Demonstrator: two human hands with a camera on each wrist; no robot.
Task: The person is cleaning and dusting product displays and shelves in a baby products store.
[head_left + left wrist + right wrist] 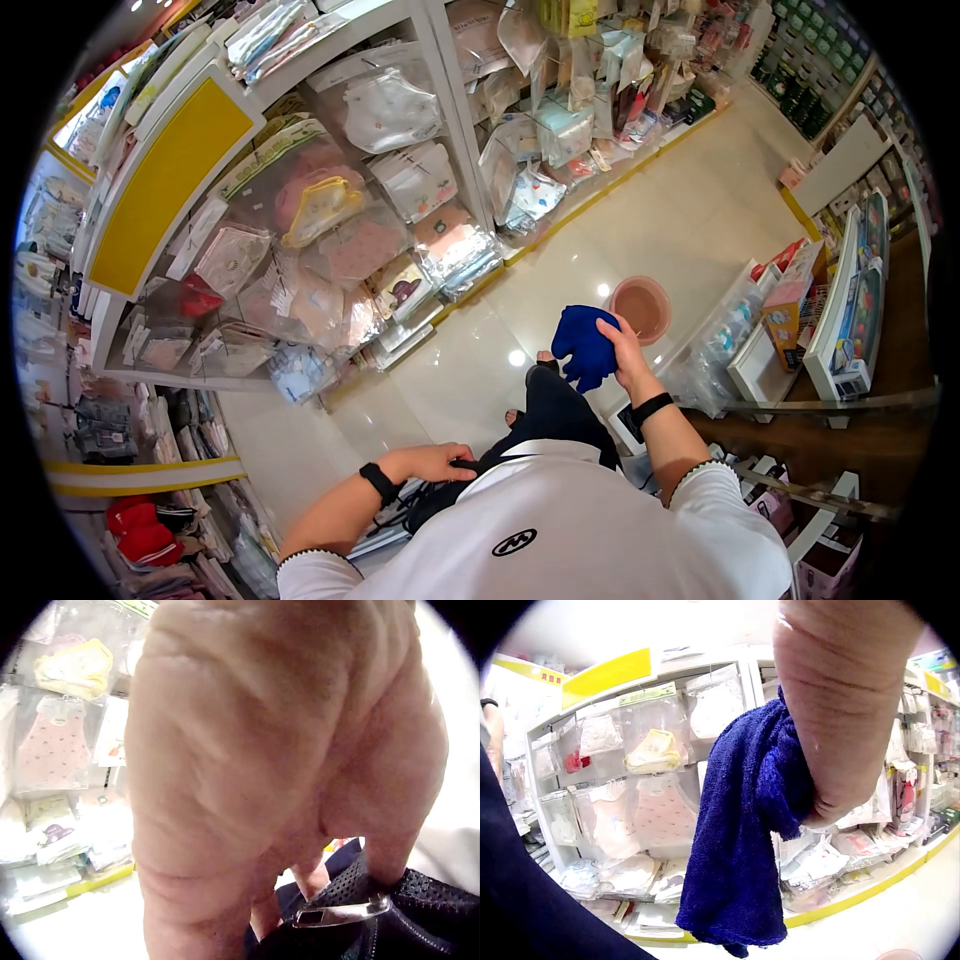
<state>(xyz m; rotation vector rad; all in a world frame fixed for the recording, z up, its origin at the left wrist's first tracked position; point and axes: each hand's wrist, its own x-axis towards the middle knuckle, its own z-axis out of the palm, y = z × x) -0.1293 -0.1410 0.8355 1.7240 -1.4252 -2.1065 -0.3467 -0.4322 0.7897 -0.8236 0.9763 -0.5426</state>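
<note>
A crumpled dark blue cloth [585, 346] [739, 832] hangs from my right hand [628, 358] [847, 712], which grips its upper part; the fingertips are largely hidden in the right wrist view. My left hand [435, 463] [262, 750] is low by my waist, palm side towards its wrist camera. Its thumb and fingers hold the edge of a black mesh bag [427, 907] with a metal zip pull [341, 912]. Part of that grip is hidden behind the hand and the fabric.
Shelves with a yellow panel [170, 180] and bagged baby clothes stand ahead and to the left. A pink bucket [640, 310] is on the shiny tiled floor [450, 365], beyond the right hand. Boxes [795, 300] and glass-edged shelving are at the right.
</note>
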